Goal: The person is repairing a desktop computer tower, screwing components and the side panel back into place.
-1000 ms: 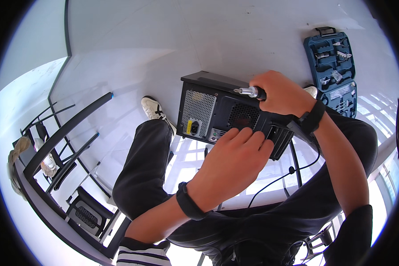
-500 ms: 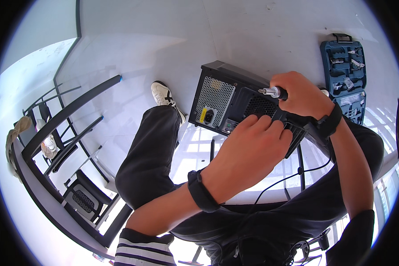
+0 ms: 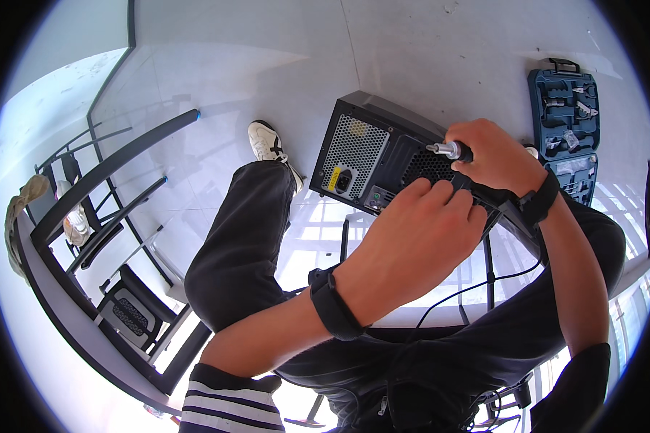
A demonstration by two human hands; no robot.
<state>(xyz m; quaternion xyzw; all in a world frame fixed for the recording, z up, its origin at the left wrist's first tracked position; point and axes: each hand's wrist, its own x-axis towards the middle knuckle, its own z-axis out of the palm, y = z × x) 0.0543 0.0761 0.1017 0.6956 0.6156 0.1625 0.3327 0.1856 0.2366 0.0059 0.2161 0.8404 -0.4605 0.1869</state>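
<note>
A black computer tower [image 3: 401,123] is in front of me between my legs, its rear panel toward me. That panel shows a perforated silver power supply [image 3: 354,148], a fan grille and a few ports. My right hand [image 3: 492,155] is closed around a screwdriver [image 3: 451,150], its metal tip pointing left above the panel. At the expansion-slot end, my left hand [image 3: 415,245] rests against the case with fingers bent and close together. The back of that hand hides its fingertips and whatever they hold.
An open blue-green tool case [image 3: 565,115] with pliers and other tools lies on the floor at far right. A black cable [image 3: 477,287] runs below the tower. On the left are a table frame [image 3: 115,177] and a mesh-back chair [image 3: 133,310].
The tower has shifted slightly to the right in the picture. My left hand has moved a little right along it, and the screwdriver stays in my right hand.
</note>
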